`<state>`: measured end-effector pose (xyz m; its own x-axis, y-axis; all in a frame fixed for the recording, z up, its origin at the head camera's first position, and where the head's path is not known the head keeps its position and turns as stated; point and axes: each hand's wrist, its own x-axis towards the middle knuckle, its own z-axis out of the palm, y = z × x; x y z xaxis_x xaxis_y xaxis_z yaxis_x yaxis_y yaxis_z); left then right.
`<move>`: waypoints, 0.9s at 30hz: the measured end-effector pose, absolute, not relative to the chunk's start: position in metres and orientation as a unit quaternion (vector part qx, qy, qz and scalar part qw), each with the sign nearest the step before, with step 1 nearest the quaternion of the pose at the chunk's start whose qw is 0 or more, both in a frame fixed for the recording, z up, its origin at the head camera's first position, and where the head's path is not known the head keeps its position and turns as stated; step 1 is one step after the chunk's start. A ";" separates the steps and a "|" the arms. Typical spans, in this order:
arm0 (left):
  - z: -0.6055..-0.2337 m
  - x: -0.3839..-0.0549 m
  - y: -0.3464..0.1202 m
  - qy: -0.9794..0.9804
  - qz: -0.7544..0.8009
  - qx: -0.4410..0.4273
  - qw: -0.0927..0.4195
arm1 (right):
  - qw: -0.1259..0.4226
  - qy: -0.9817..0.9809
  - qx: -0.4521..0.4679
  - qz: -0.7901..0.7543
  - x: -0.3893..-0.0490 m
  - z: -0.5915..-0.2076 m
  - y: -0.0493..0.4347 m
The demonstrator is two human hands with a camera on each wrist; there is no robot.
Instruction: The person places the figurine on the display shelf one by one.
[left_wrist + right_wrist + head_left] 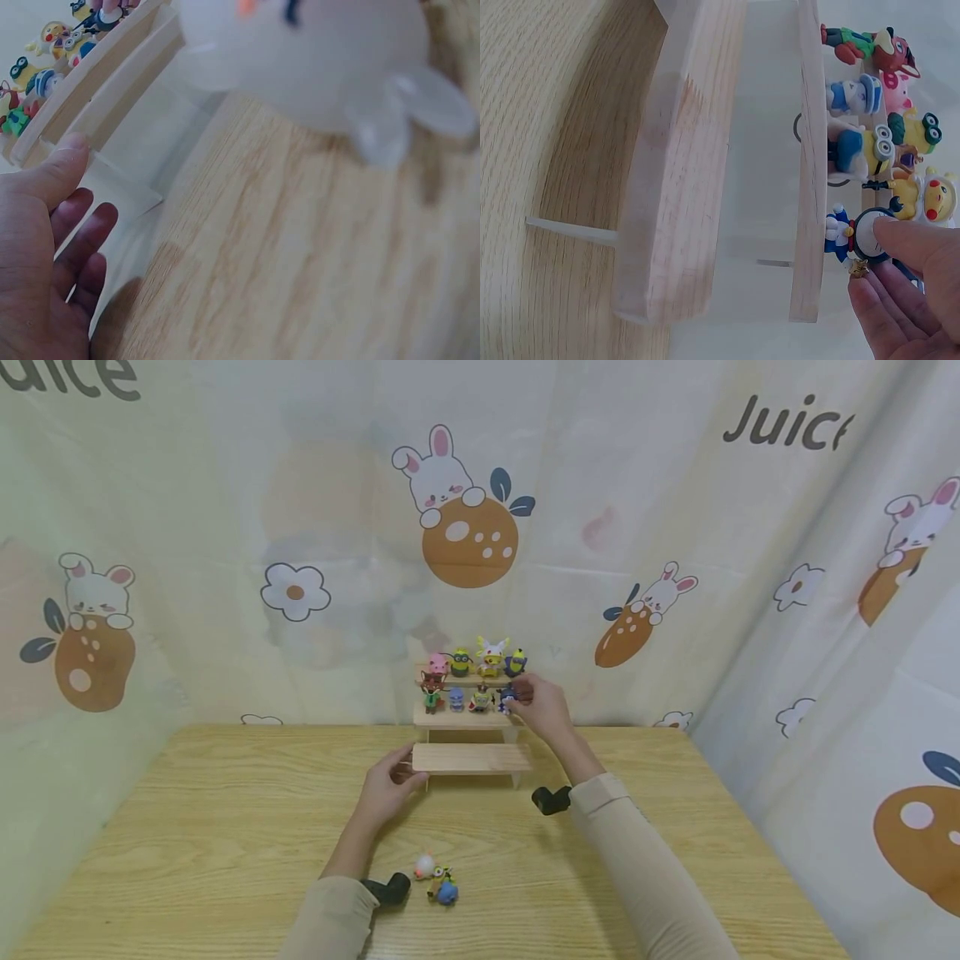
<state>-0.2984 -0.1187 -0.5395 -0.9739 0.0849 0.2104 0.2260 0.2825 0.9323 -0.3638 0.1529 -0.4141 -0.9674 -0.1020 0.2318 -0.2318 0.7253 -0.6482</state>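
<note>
My right hand (542, 703) pinches a blue-and-white Doraemon figure (866, 234) between thumb and fingers, at the right end of the middle step. The figure is upright, its feet right at the wooden board. My left hand (386, 785) holds the left end of the lowest step of the wooden display shelf (471, 758), thumb at the front edge. In the left wrist view its thumb (66, 161) overlaps the shelf's end. Beside Doraemon on the middle step stand a minion figure (866, 148), a blue-capped figure (851, 95) and a fox figure (874, 46).
Along the top step are a pink pig figure (438, 663), a minion (461, 662) and several others. A white rabbit-eared figure (424, 866) and other small figures (444, 889) lie on the table (247, 860) near my left wrist. A printed curtain (337, 527) hangs behind the shelf.
</note>
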 end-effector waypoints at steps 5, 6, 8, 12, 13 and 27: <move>-0.540 -0.298 -0.118 -0.799 -0.591 -0.093 0.062 | 0.085 -0.924 0.093 0.362 -0.365 -0.415 0.152; -0.536 -0.295 -0.118 -0.800 -0.590 -0.093 0.061 | 0.085 -0.924 0.093 0.361 -0.366 -0.415 0.152; -0.531 -0.292 -0.117 -0.800 -0.589 -0.094 0.062 | 0.087 -0.925 0.095 0.357 -0.365 -0.415 0.152; -0.520 -0.285 -0.116 -0.801 -0.587 -0.102 0.059 | 0.091 -0.927 0.097 0.351 -0.364 -0.414 0.152; -0.519 -0.284 -0.116 -0.801 -0.587 -0.104 0.059 | 0.092 -0.927 0.098 0.350 -0.363 -0.414 0.152; -0.541 -0.298 -0.118 -0.803 -0.586 -0.095 0.061 | 0.149 -0.890 0.088 0.421 -0.336 -0.398 0.151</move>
